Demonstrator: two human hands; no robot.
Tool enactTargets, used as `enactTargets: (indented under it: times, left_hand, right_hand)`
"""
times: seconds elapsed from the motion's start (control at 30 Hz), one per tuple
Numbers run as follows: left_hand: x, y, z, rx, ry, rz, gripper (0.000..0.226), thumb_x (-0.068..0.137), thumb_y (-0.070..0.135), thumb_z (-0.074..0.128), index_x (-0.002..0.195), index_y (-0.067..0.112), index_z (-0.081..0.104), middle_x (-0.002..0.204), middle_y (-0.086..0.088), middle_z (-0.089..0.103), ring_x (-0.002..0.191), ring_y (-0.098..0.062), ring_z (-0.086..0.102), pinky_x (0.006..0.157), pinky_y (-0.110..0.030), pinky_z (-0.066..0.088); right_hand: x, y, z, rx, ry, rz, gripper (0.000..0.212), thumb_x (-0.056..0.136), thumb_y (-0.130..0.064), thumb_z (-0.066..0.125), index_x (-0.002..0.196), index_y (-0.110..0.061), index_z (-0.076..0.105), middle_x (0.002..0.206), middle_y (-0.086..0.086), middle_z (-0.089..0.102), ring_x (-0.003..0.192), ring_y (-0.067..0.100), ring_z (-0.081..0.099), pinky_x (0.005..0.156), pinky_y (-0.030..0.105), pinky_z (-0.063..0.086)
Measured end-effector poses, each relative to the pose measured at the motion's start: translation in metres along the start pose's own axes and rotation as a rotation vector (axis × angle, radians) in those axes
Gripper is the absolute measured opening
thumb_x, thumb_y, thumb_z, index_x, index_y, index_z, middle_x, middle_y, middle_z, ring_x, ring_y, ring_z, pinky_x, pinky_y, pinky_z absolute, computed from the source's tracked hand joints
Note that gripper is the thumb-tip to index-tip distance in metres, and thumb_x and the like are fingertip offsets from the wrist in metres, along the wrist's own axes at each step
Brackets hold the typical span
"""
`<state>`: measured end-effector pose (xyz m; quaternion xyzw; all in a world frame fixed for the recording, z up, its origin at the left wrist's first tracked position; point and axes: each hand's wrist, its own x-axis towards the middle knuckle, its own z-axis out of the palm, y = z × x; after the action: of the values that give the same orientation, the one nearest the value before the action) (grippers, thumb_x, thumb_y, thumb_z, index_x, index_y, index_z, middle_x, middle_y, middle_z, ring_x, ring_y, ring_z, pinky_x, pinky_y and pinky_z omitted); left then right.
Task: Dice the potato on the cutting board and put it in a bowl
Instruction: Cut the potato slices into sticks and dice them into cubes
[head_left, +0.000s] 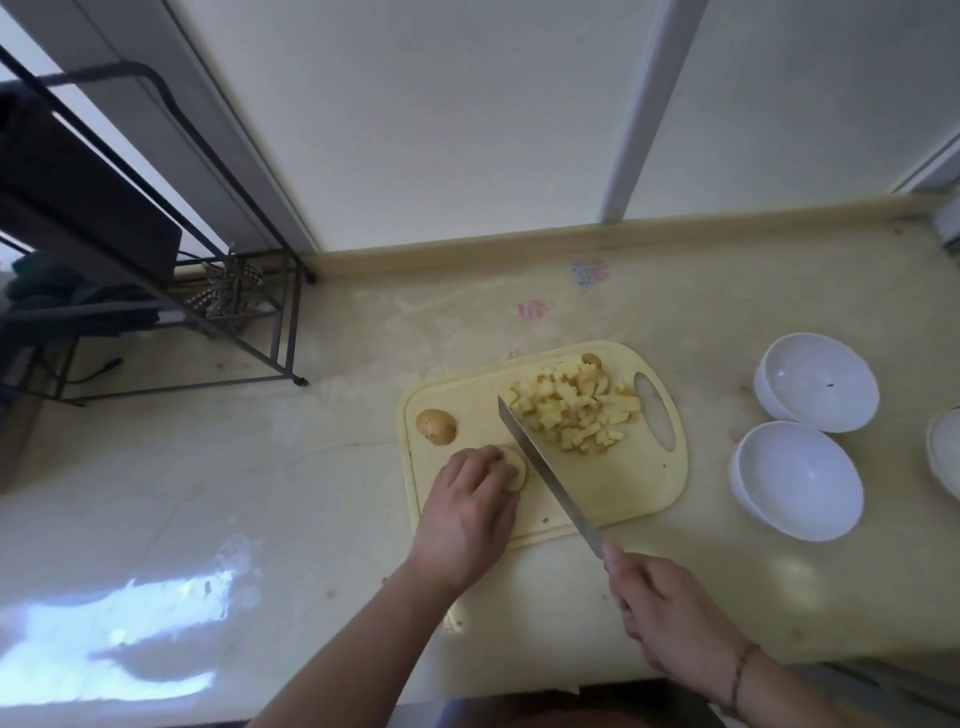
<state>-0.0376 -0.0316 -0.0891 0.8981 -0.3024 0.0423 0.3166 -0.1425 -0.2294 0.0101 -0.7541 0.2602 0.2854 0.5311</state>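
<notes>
Knife (550, 470) in the right hand (670, 613) — fingers wrapped round its handle — lies slanted across the cutting board (644, 488). Left hand (467, 512) presses curled fingers on a potato slice (517, 467); diced potato (576, 410) is heaped by the board's handle hole, two white bowls (797, 480) just right.

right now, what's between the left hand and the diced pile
The knife blade crosses that stretch in the head view, slanting over the board between left hand and diced pile.

A home kitchen: a pale yellow countertop (727, 291) with a raised back edge carries a plastic cutting board (639, 483), white bowls (800, 480) at three o'clock, and a black wire rack (244, 291) at ten o'clock.
</notes>
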Motion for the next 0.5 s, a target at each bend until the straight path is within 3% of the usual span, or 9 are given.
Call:
enactTargets:
  times: [0.23, 0.5]
  left_hand:
    - [0.010, -0.001, 0.002, -0.057, 0.019, 0.089, 0.016, 0.085, 0.002, 0.070, 0.100, 0.002, 0.072, 0.109, -0.009, 0.067, 0.102, -0.031, 0.061, 0.091, -0.040, 0.050]
    - [0.012, -0.002, 0.002, -0.138, 0.007, 0.045, 0.015, 0.083, 0.001, 0.072, 0.098, 0.003, 0.073, 0.105, -0.006, 0.067, 0.104, -0.027, 0.061, 0.090, -0.032, 0.051]
  right_hand:
    - [0.001, 0.007, 0.002, -0.184, 0.053, -0.141, 0.061, 0.074, -0.077, 0.030, 0.061, -0.018, 0.040, 0.052, -0.003, 0.039, 0.050, 0.010, 0.035, 0.055, 0.029, 0.034]
    - [-0.002, 0.015, 0.006, -0.244, 0.069, -0.147, 0.071, 0.075, -0.082, 0.021, 0.061, -0.015, 0.042, 0.053, 0.002, 0.044, 0.049, 0.007, 0.041, 0.058, 0.034, 0.042]
